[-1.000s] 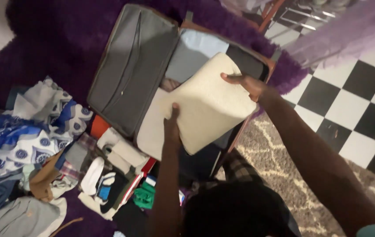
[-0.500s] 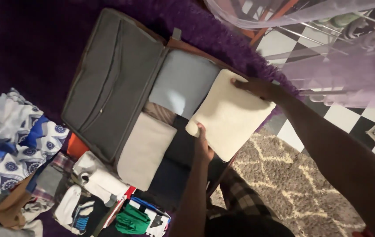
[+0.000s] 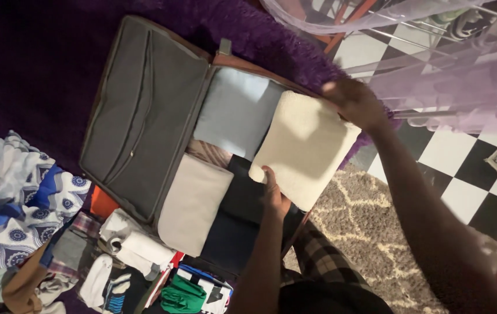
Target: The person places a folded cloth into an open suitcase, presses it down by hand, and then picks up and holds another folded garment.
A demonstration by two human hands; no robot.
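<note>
Cream fleece bundle settles into the suitcase corner

Head view: hands bracket a folded cream fleece garment (image 3: 305,148) that lies in the right half of an open brown suitcase (image 3: 242,63). The left hand (image 3: 273,193) rests its fingers flat on the near edge of the bundle, its grip pressed down on the cloth rather than pinching it. The right hand (image 3: 354,103) covers the far corner, fingers curled over the fabric; whether that grip clasps the edge or only pushes on it I cannot tell, since the hand is blurred.

A second ago the same bundle was held tilted above the case; half a second ago it hung over the right rim. Now it sits lower and squarer, tucked against the case wall, so the placing looks nearly finished and the hands seem to be seating it.

Just left of the left hand lie a folded beige garment (image 3: 193,200) and, beyond it, a pale blue folded piece (image 3: 234,110). Farther left, past the grey lid (image 3: 141,110), a blue-and-white patterned cloth (image 3: 15,203) sprawls on the purple shag rug (image 3: 27,58).
</note>
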